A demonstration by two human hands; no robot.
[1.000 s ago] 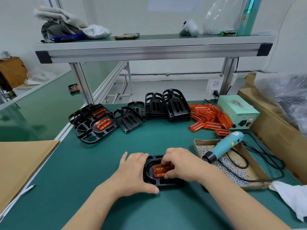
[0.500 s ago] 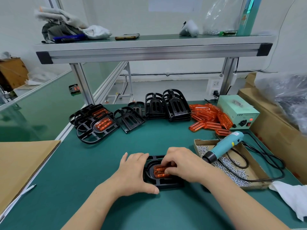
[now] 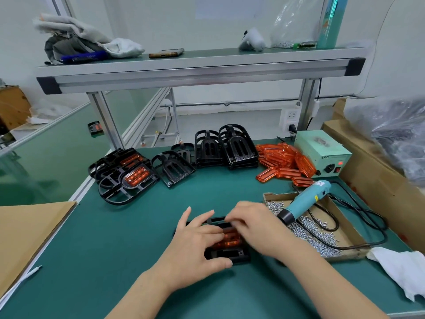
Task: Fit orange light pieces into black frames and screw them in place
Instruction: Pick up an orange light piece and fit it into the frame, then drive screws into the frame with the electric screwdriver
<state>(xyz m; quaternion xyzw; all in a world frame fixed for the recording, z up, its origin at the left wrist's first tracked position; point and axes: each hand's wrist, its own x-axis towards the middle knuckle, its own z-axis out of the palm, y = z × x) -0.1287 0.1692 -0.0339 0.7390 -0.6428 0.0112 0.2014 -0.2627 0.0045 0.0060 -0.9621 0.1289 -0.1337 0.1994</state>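
While your left grip (image 3: 197, 247) lies flat, fingers spread, on the black frame (image 3: 230, 256) and its orange light piece (image 3: 230, 240) at the near middle of the green surface (image 3: 138, 238), your right grip (image 3: 253, 226) is too blurred to tell its hold. Spare frames (image 3: 236, 150), loose orange pieces (image 3: 280, 160) and a teal screwdriver (image 3: 305, 201) lie farther back, under a metal shelf (image 3: 197, 65).

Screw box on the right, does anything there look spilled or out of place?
The electric screwdriver lies slanted across the cardboard box, its black nose overhanging the left edge. Screws lie loose inside; none clearly spilled onto the mat.
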